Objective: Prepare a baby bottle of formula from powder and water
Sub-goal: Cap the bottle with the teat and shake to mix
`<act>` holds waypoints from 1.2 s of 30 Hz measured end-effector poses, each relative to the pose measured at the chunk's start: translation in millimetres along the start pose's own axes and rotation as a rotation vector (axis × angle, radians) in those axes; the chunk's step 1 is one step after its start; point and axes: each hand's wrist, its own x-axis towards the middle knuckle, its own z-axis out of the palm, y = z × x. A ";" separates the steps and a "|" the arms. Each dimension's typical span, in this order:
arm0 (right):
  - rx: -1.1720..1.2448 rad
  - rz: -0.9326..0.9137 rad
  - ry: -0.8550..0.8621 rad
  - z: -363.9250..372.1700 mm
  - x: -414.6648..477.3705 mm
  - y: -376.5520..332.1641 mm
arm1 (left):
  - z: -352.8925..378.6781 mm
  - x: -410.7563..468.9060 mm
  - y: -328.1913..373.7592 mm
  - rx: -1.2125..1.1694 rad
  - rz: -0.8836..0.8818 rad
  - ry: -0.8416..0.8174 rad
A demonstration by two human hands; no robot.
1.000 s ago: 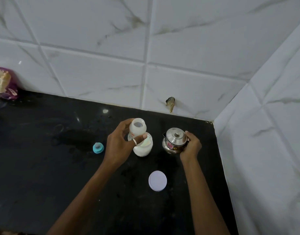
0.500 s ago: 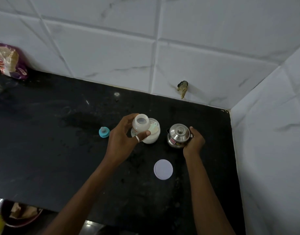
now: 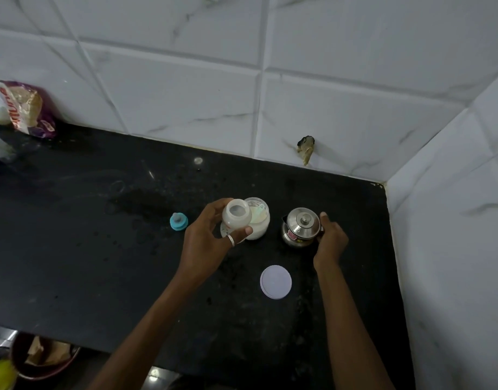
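- Hard to make out: the handle of the little steel kettle (image 3: 300, 227) is hidden behind the right hand (image 3: 330, 241), so I can't tell how tight those fingers actually sit on it. The bottom of the baby bottle (image 3: 236, 218) is covered by the left hand (image 3: 207, 240) too.
- Bottom left corner is cut off: some bowl (image 3: 45, 358) below the desk edge, contents too murky to name.
- The bottle is white-ish translucent plastic with its mouth open, held up over the desk, with the left hand's fingers wrapped round its body. There's a ring on that hand.
- Right behind it, touching or nearly so, sits the open formula jar (image 3: 257, 220) with pale powder and what looks like a scoop inside.
- The jar's white lid (image 3: 275, 281) lies flat on the desk, nearer to the person, between the two arms.
- The blue teat cap (image 3: 178, 221) sits alone, just left of the left hand.
- The desk (image 3: 101, 263) is black stone, speckled and a bit smudged, tucked into a corner of white marble-look tiles (image 3: 171, 88). A bread bag (image 3: 25, 109) leans against the wall far left.
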 end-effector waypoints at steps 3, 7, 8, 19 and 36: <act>-0.023 -0.031 -0.004 -6.9 -7.1 -1.6 | 1.5 -5.2 0.9 0.006 0.014 -0.003; -0.086 -0.090 -0.009 -20.7 -15.2 -1.8 | 3.8 -10.6 4.6 0.012 0.032 -0.005; -0.105 -0.104 -0.016 -23.7 -18.1 -3.9 | 4.0 -11.8 4.9 0.013 0.036 -0.004; -0.304 -0.421 -0.047 -53.4 -97.7 -41.1 | 6.9 -39.6 23.5 -0.016 0.036 -0.012; -0.396 -0.479 -0.513 -25.4 -184.8 -24.6 | -45.1 -56.2 15.2 -0.096 0.022 -0.001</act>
